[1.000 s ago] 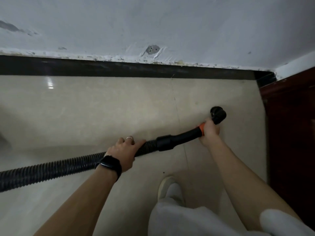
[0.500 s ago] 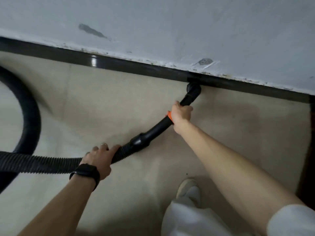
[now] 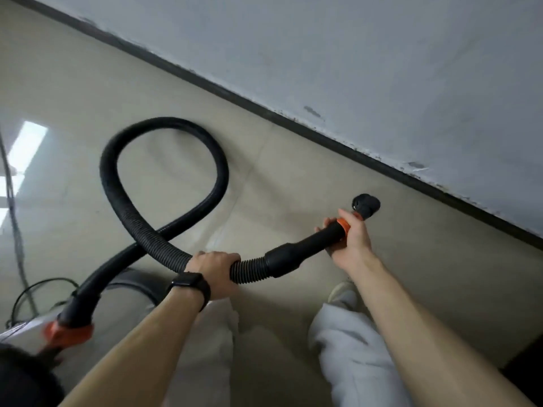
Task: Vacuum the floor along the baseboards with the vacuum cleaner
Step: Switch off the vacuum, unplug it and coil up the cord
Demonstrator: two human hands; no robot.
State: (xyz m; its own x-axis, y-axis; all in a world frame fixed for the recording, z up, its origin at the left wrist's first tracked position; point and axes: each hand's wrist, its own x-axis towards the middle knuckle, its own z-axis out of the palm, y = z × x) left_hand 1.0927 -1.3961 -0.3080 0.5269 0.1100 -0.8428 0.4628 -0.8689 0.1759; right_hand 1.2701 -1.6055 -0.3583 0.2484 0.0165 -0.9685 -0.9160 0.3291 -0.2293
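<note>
A pale grey wall (image 3: 382, 54) fills the upper right, and a glossy beige tiled floor (image 3: 73, 83) takes up the rest. The dark baseboard (image 3: 338, 141) runs diagonally between them, from the upper left down to the right edge. The black ribbed vacuum hose (image 3: 164, 127) rises from a blurred orange connector (image 3: 67, 333) at the lower left. It makes one big loop over the floor, crosses itself and heads right. The person's legs in light trousers (image 3: 346, 348) and one pale shoe (image 3: 340, 292) show at the bottom.

The left grip (image 3: 213, 268), above a black wristwatch (image 3: 191, 284), has its fingers curled over the ribbed hose just before the smooth black tube (image 3: 308, 245). The right grip (image 3: 352, 245) is wrapped round the far end of that tube at its orange collar (image 3: 343, 227), thumb on top.

The black nozzle (image 3: 365, 204) sticks out beyond the right grip. It is low over the floor, near the baseboard but apart from it. Whether it touches the tile cannot be told. A thin dark cable (image 3: 13, 201) trails down the left edge.
</note>
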